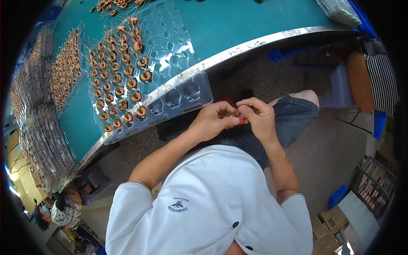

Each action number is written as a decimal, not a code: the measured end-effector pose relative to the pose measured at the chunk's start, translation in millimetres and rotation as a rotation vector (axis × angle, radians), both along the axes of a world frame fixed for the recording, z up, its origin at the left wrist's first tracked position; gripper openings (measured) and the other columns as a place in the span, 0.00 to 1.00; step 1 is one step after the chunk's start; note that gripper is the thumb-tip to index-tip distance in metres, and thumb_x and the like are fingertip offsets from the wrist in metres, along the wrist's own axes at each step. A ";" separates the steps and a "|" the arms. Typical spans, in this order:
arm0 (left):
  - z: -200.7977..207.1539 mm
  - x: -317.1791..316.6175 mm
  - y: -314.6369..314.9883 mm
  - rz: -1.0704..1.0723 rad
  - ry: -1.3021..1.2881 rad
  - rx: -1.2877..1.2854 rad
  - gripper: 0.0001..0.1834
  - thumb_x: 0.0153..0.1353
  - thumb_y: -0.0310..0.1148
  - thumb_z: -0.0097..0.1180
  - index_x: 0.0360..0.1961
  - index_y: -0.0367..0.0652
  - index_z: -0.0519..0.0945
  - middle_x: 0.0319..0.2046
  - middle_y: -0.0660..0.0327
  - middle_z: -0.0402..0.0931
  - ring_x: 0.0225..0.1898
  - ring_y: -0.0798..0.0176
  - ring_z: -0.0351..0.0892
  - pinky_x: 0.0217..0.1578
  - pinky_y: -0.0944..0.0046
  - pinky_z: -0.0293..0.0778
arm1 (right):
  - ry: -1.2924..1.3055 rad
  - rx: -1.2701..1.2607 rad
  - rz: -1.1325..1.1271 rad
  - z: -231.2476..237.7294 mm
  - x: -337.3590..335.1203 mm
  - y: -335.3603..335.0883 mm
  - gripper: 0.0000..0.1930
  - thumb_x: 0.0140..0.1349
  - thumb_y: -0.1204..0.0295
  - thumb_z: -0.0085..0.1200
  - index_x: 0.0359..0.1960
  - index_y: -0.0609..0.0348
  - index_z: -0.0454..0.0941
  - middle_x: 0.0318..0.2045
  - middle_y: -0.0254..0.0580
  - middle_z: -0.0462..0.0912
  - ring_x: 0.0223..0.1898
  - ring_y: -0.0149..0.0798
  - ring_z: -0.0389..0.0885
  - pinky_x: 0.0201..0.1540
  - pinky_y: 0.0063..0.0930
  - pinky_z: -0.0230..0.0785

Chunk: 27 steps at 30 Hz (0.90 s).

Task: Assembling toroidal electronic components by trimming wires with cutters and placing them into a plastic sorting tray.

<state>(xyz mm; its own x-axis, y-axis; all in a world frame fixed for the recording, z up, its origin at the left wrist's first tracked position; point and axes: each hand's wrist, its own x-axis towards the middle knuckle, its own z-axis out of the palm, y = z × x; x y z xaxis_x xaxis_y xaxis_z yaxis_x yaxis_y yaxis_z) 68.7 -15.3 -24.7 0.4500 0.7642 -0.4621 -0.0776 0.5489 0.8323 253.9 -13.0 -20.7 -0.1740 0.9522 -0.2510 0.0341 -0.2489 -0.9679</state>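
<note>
My left hand (211, 121) and my right hand (259, 117) meet above my lap, just off the table's front edge. Between their fingertips is a small copper-wound coil (236, 114) with a bit of green on it, mostly covered by fingers. A red piece (242, 121) shows at my left thumb tip; whether it is worn on the thumb or held, I cannot tell. Both hands are closed in a pinch. To their left, a clear plastic tray (163, 42) holds rows of copper ring coils (128, 71) with wire leads, its right-hand pockets unfilled.
Stacked trays of coils (40, 102) line the table's left side. Loose coils (117, 5) lie at the far edge of the green tabletop (242, 25). The pale metal table edge (238, 49) curves past my hands. A purple stool (338, 91) and cardboard boxes (333, 221) stand at right.
</note>
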 end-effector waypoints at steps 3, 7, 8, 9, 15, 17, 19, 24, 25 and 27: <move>0.0 -0.3 -0.4 -0.035 -0.004 -0.008 0.11 0.58 0.30 0.66 0.38 0.37 0.78 0.31 0.65 0.77 0.30 0.74 0.74 0.33 0.71 0.72 | 0.004 0.104 -0.011 0.0 -0.4 -3.3 0.04 0.64 0.76 0.57 0.37 0.63 0.81 0.27 0.34 0.81 0.26 0.23 0.78 0.25 0.17 0.68; 1.9 -0.4 -4.2 -0.040 -0.044 -0.045 0.10 0.58 0.29 0.66 0.36 0.38 0.78 0.29 0.65 0.77 0.28 0.74 0.73 0.31 0.71 0.71 | -0.075 0.276 0.041 -3.4 3.3 -7.2 0.03 0.64 0.77 0.56 0.34 0.63 0.80 0.29 0.36 0.79 0.26 0.26 0.78 0.25 0.18 0.68; 2.4 0.2 -4.3 -0.041 -0.046 -0.061 0.09 0.58 0.29 0.65 0.36 0.38 0.78 0.29 0.65 0.76 0.28 0.74 0.72 0.30 0.71 0.70 | -0.083 0.301 0.050 -3.3 3.8 -7.9 0.03 0.64 0.77 0.56 0.33 0.63 0.79 0.29 0.37 0.79 0.26 0.26 0.78 0.25 0.18 0.68; 2.7 0.5 -5.2 -0.041 -0.046 -0.077 0.08 0.58 0.29 0.65 0.35 0.39 0.78 0.28 0.65 0.76 0.27 0.74 0.72 0.30 0.71 0.70 | -0.084 0.299 0.052 -2.8 4.0 -8.6 0.03 0.64 0.77 0.56 0.33 0.63 0.79 0.29 0.37 0.79 0.26 0.26 0.78 0.25 0.18 0.68; 15.6 5.1 -8.2 0.170 -0.162 -0.150 0.10 0.59 0.31 0.65 0.36 0.38 0.78 0.29 0.66 0.78 0.27 0.75 0.73 0.29 0.73 0.71 | 0.094 0.122 -0.184 12.5 2.0 -5.0 0.09 0.65 0.77 0.56 0.45 0.64 0.74 0.32 0.37 0.79 0.29 0.24 0.77 0.27 0.15 0.69; 13.7 2.5 -10.5 0.204 -0.166 -0.121 0.10 0.59 0.31 0.65 0.37 0.37 0.78 0.29 0.65 0.78 0.28 0.75 0.74 0.29 0.73 0.71 | 0.025 0.102 -0.157 18.8 1.2 -9.9 0.09 0.64 0.76 0.57 0.45 0.64 0.75 0.30 0.36 0.80 0.26 0.23 0.77 0.26 0.14 0.68; 14.6 -1.6 -13.8 0.229 -0.133 -0.046 0.10 0.59 0.30 0.64 0.38 0.36 0.78 0.30 0.64 0.79 0.28 0.75 0.75 0.29 0.74 0.72 | -0.079 0.026 -0.027 30.4 -6.4 -15.6 0.09 0.64 0.75 0.58 0.44 0.64 0.76 0.28 0.35 0.80 0.25 0.22 0.76 0.25 0.13 0.67; 20.0 -17.6 -14.3 0.199 -0.226 0.047 0.14 0.60 0.29 0.64 0.45 0.35 0.78 0.35 0.63 0.80 0.35 0.74 0.77 0.37 0.73 0.74 | -0.087 0.074 0.045 45.3 -25.0 -9.9 0.04 0.64 0.77 0.56 0.34 0.66 0.80 0.28 0.34 0.80 0.25 0.22 0.75 0.24 0.14 0.65; 22.8 -25.8 -15.2 0.161 -0.154 0.150 0.18 0.59 0.29 0.64 0.49 0.35 0.76 0.39 0.63 0.78 0.37 0.75 0.76 0.39 0.73 0.73 | -0.077 0.127 0.048 51.7 -30.0 -4.8 0.04 0.64 0.78 0.55 0.34 0.66 0.80 0.28 0.35 0.80 0.25 0.22 0.75 0.24 0.14 0.65; 23.8 -39.3 -17.3 0.243 -0.217 0.213 0.22 0.59 0.29 0.65 0.53 0.34 0.74 0.41 0.64 0.76 0.38 0.75 0.74 0.41 0.73 0.72 | -0.002 0.247 0.066 72.8 -47.0 8.6 0.04 0.64 0.80 0.54 0.33 0.67 0.80 0.29 0.36 0.80 0.26 0.23 0.75 0.25 0.13 0.65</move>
<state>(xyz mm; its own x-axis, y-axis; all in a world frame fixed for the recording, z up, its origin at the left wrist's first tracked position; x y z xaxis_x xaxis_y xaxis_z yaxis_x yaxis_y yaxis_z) 29.3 -32.7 -0.9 0.3143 0.9290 -0.1953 -0.3711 0.3096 0.8755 206.9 -4.3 52.2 -0.2372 0.9714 -0.0122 0.0447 -0.0016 -0.9990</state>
